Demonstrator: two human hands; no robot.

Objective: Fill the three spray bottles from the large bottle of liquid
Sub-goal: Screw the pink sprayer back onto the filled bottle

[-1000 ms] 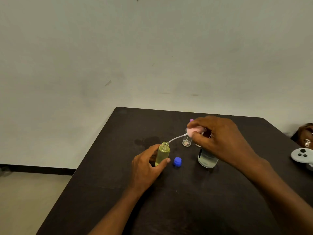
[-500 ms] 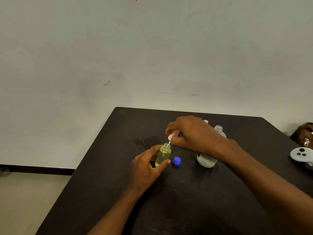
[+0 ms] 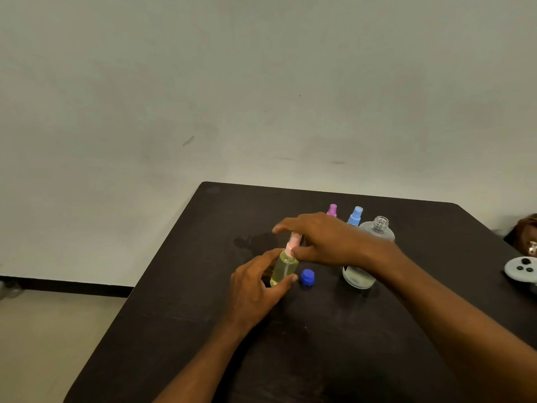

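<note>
A small spray bottle (image 3: 283,267) of yellow liquid stands near the middle of the dark table (image 3: 203,330). My left hand (image 3: 255,289) grips its body. My right hand (image 3: 322,238) pinches the pink spray head (image 3: 292,245), which sits on the bottle's neck. Behind my right hand stand two more spray bottles, one with a purple head (image 3: 332,210) and one with a blue head (image 3: 355,216); their bodies are hidden. The large clear bottle (image 3: 377,228) stands uncapped to the right, partly behind my right forearm. Its blue cap (image 3: 307,277) lies beside the yellow bottle.
A white game-style controller (image 3: 521,269) lies at the table's right edge, with a brown object (image 3: 526,231) behind it. The table's left edge drops to the floor, and a pale wall stands right behind the table.
My right hand carried the pink spray head with its tube from behind the large bottle over to the yellow bottle, fed the tube in and lowered the head onto the neck. My left hand stayed put.
</note>
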